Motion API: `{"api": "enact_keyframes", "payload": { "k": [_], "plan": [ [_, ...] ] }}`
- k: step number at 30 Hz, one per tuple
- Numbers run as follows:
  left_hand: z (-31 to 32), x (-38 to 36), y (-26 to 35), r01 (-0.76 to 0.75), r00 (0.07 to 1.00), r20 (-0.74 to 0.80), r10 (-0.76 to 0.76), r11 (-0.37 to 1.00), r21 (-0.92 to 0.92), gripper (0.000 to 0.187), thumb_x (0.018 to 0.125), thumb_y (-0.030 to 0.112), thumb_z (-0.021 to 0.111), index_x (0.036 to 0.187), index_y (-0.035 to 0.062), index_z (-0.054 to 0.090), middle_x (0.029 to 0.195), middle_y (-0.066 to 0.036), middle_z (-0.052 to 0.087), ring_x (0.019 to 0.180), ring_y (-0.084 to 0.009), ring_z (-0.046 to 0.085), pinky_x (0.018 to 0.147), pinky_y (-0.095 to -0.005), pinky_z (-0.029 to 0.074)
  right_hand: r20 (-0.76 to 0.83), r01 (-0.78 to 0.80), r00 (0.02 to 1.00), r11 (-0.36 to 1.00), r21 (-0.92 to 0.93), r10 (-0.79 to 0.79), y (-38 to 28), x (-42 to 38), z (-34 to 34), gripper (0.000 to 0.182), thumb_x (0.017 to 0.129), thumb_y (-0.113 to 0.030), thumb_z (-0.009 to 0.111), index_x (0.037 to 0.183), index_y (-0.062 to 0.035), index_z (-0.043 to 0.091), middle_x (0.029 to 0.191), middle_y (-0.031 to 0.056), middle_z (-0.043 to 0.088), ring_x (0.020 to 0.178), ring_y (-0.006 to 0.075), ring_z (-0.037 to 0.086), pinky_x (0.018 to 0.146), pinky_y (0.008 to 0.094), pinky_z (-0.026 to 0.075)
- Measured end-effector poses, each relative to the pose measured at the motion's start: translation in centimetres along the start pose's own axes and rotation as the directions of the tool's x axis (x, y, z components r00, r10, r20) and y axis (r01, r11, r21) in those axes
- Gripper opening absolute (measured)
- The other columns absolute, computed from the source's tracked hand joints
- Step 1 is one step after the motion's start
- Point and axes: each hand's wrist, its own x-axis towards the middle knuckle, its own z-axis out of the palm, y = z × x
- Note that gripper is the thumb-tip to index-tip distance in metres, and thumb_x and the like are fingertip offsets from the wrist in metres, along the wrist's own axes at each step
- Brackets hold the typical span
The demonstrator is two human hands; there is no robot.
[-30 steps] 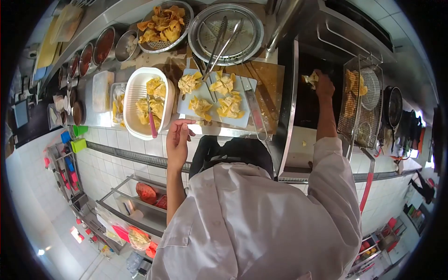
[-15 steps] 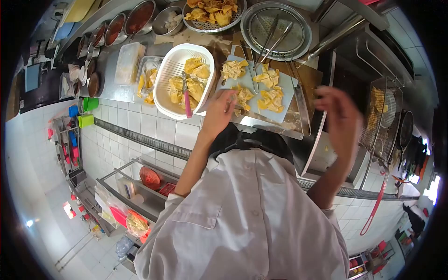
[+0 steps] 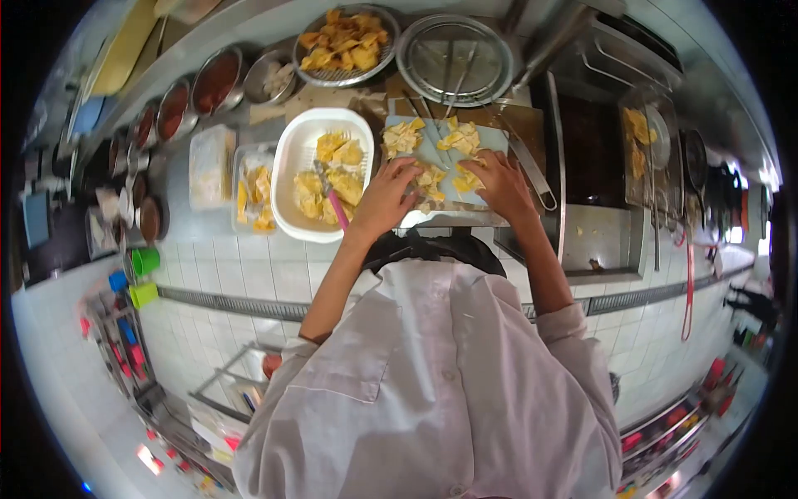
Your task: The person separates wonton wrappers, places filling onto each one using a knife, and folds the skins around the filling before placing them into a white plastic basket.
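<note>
Several yellow folded wontons lie on a pale blue cutting board. My left hand is at the front left wonton, thumb and fingers bent against its left side. Over the front right wonton is my right hand, its fingers closed down on the piece and hiding part of it. Two more wontons, one at the back left and one at the back right, lie untouched. Left of the board stands a white basin with wontons and a pink-handled utensil inside.
Metal tongs lie along the board's right side. Behind are a round metal tray and a colander of browned wontons. A clear container with wontons stands left of the basin. The fryer is at right.
My right hand has come left from beside the fryer onto the front right wonton. My left hand stays at the front left wonton. The camera view has turned slightly.
</note>
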Motion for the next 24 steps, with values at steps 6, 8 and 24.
{"api": "enact_keyframes", "payload": {
  "k": [6,8,24],
  "plan": [
    [0.4,-0.7,-1.9,-0.075,0.995,0.057,0.077,0.997,-0.035,0.032,0.099,0.017,0.071,0.128,0.0039,0.065,0.143,-0.015,0.058,0.135,-0.0389,0.054,0.111,-0.0447,0.047,-0.184,0.139,0.97,0.982,-0.127,-0.161,1.9,-0.1,1.7,0.037,0.087,-0.006,0.062,0.118,-0.0215,0.075,0.113,0.0021,0.066,0.114,0.0252,0.061,0.1,0.042,0.049],
    [0.2,-0.8,-1.8,-0.101,0.992,0.08,0.103,0.995,-0.022,0.032,0.099,0.017,0.071,0.128,0.0042,0.066,0.144,-0.015,0.058,0.135,-0.0392,0.055,0.111,-0.0444,0.047,-0.156,0.182,0.967,0.973,-0.143,-0.204,2.1,-0.2,1.6,0.036,0.084,-0.006,0.064,0.114,-0.0213,0.075,0.109,0.0014,0.066,0.111,0.0247,0.061,0.099,0.041,0.049],
    [1.7,0.6,2.4,-0.036,0.994,0.096,0.049,0.99,-0.135,0.026,0.101,0.014,0.067,0.125,0.0051,0.069,0.13,-0.012,0.066,0.099,-0.0253,0.069,0.079,-0.0329,0.056,-0.034,-0.265,0.933,0.75,0.606,0.357,4.5,-8.8,-3.6,0.048,0.081,-0.023,0.088,0.124,-0.0099,0.073,0.125,0.0146,0.069,0.119,0.032,0.066,0.104,0.0393,0.052]
  ]
}}
